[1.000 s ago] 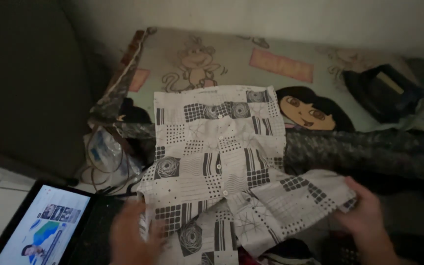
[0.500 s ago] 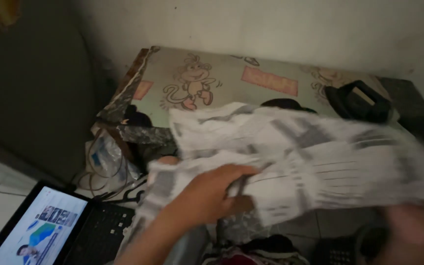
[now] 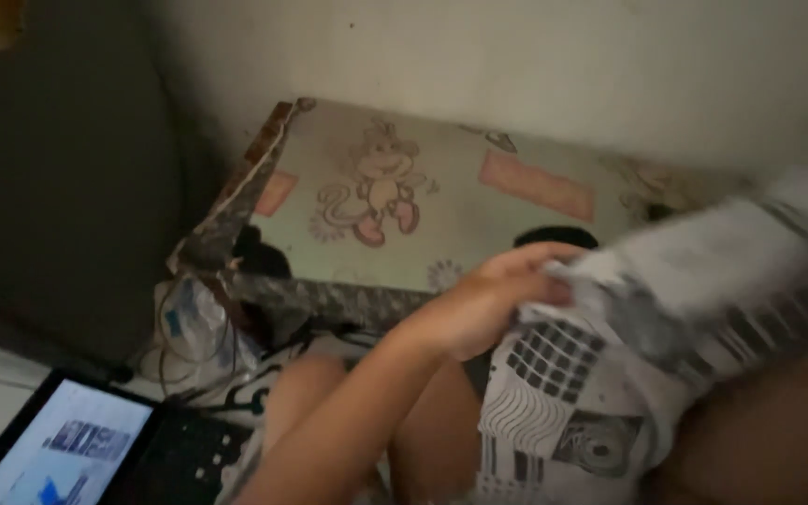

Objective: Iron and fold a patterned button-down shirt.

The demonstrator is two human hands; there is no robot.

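My left hand (image 3: pixel 493 299) is closed on the edge of a white cloth with black and grey patterned squares (image 3: pixel 600 374). The cloth is lifted off the surface and stretches, blurred, toward the upper right. It hangs in front of a padded mat printed with a cartoon monkey (image 3: pixel 376 187). My right hand does not show; only a blurred brown shape, perhaps an arm, sits at the bottom right beneath the cloth. My left forearm runs from the bottom centre up to the cloth.
An open laptop with a lit screen (image 3: pixel 58 449) lies at the bottom left on a tiled floor. A clear plastic bag with cables (image 3: pixel 194 327) rests against the mat's worn front corner. A pale wall stands behind, and a dark surface is on the left.
The cloth lay spread flat on the mat; now it is lifted and swept to the right. My left hand has risen from the cloth's lower edge and moved right with it.
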